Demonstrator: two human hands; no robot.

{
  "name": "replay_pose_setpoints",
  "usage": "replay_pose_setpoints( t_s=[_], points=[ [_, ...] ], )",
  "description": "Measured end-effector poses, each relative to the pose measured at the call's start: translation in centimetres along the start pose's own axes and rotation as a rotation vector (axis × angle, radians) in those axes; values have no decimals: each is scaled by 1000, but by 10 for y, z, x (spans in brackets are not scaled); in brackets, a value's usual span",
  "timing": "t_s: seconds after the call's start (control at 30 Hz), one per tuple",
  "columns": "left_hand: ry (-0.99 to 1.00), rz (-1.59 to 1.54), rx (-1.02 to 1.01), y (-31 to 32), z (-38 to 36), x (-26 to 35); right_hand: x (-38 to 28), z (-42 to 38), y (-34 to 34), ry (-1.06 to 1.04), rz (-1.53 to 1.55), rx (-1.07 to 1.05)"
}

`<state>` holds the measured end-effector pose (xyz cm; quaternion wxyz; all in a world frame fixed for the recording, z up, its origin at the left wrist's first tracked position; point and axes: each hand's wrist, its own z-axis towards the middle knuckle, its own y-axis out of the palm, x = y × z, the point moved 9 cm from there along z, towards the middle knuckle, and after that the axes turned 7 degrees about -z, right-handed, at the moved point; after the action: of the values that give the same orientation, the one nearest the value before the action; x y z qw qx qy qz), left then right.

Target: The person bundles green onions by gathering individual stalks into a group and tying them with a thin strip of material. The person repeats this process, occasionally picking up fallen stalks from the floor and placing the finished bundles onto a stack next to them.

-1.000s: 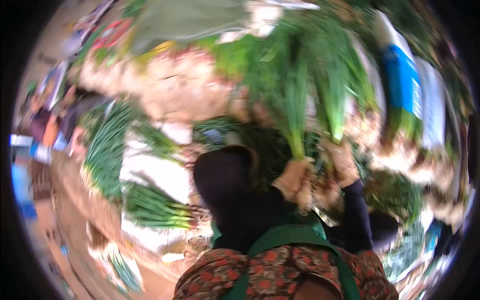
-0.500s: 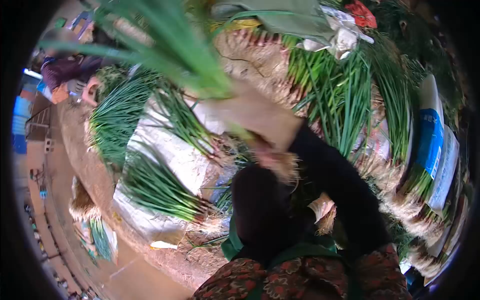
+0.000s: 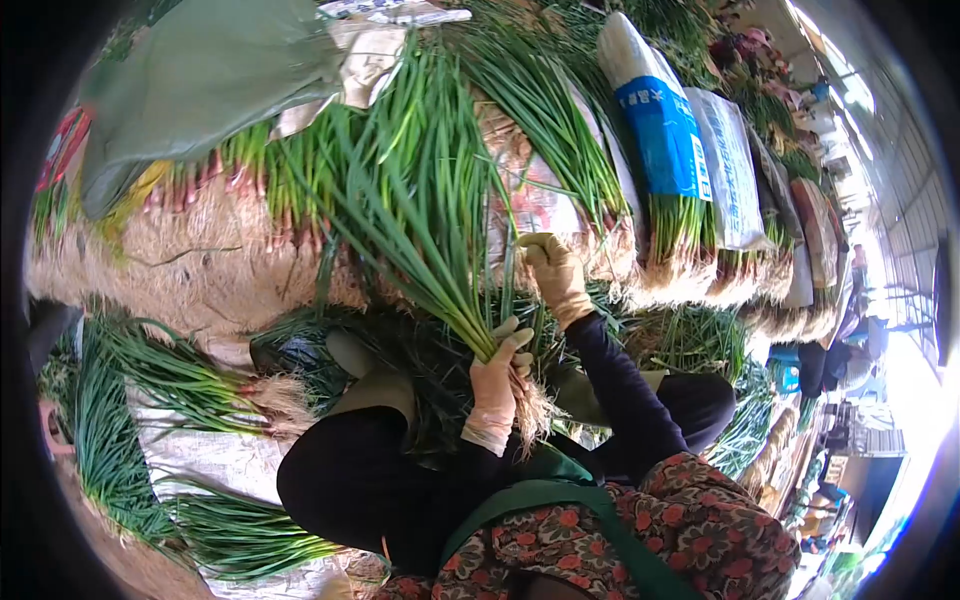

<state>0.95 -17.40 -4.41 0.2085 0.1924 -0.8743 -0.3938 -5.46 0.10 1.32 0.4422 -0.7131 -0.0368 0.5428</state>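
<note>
Head view, left hand [image 3: 495, 385]: was closed around an onion bunch [image 3: 472, 328] just above its roots [image 3: 534, 408]
Right hand [image 3: 555, 278]: curled nearby, whether gripping anything I couldn't tell

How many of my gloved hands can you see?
2: your left hand grips the green onion bunch above its roots; your right hand is farther up, to its right in view. Neither is fully hidden.

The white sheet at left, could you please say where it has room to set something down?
The white sheet is bare between the upper onion bundle and the lower onion bundle. Between the knees it is crowded: loose leaves and the onion bunch in the left hand.
</note>
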Motion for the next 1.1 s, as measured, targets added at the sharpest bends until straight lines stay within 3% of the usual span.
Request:
replay_pose_setpoints(
  t_s=[0.03, 0.07, 0.13, 0.17, 0.2, 0.27, 0.3, 0.37, 0.4, 0.43, 0.5, 0.53, 0.57, 0.6, 0.67, 0.7, 0.77, 0.8, 0.87, 0.9, 0.97, 1.0, 1.03, 1.1],
  points=[
    [6, -36, -16, 2, 2, -3, 27, 6, -9, 5, -347, 9],
    [17, -71, -33, 4, 5, -6, 64, 10, 1, 155, -681, -153],
    [34, -50, -55, 6, 9, -10, 75, 0, 18, 68, -807, -233],
    [65, -35, -56, 8, 10, -9, 61, -7, 14, -38, -667, -188],
    [97, -23, -55, 10, 11, -8, 42, -16, 3, 3, -577, -182],
    [202, 73, -40, 3, 20, -6, 23, -46, 2, -152, -454, -291],
    [105, 202, 3, -4, 19, -10, 21, -80, 11, -402, -697, -306],
    [17, 274, -14, 4, 15, -15, 33, -123, 18, -436, -809, -582],
    [43, 155, -117, 18, 10, -20, 37, -141, 11, -221, -642, -835],
    [114, 182, -94, 22, 6, -19, 32, -136, -13, -194, -462, -800],
    [241, 143, -139, 51, -14, -10, 77, -84, -65, -370, -281, -294],
    [238, 118, -250, 70, -25, -4, 113, -62, -73, -547, -1169, -83],
    [214, 129, -244, 72, -29, -1, 157, -40, -96, -116, -772, -153],
    [192, 140, -240, 73, -31, 3, 183, -32, -125, 276, -370, -48],
    [189, 211, -171, 71, -33, 7, 164, -31, -134, 417, -409, -52],
    [130, 198, -173, 69, -30, 5, 168, -17, -93, -35, -353, -55],
    [117, 154, -109, 66, -27, 6, 143, -52, -38, -424, -303, -69],
    [78, 128, -176, 62, -21, 2, 98, -72, -42, -366, -316, -78],
    [-8, 73, -301, 41, -8, -8, 54, -93, -59, -39, -156, -289],
    [52, 318, -26, 29, -11, -5, 45, -92, -65, -10, -182, -285],
    [31, 213, -57, 43, -18, -17, 49, -107, -13, -296, -16, -280],
    [-8, 204, -56, 38, -15, -22, 8, -111, -26, -441, 61, -272],
    [-15, 184, -148, 37, -13, -23, 14, -120, -21, -297, -379, -638],
    [-26, 140, -327, 34, -10, -19, 27, -83, -36, -496, -355, -475]
  ],
)
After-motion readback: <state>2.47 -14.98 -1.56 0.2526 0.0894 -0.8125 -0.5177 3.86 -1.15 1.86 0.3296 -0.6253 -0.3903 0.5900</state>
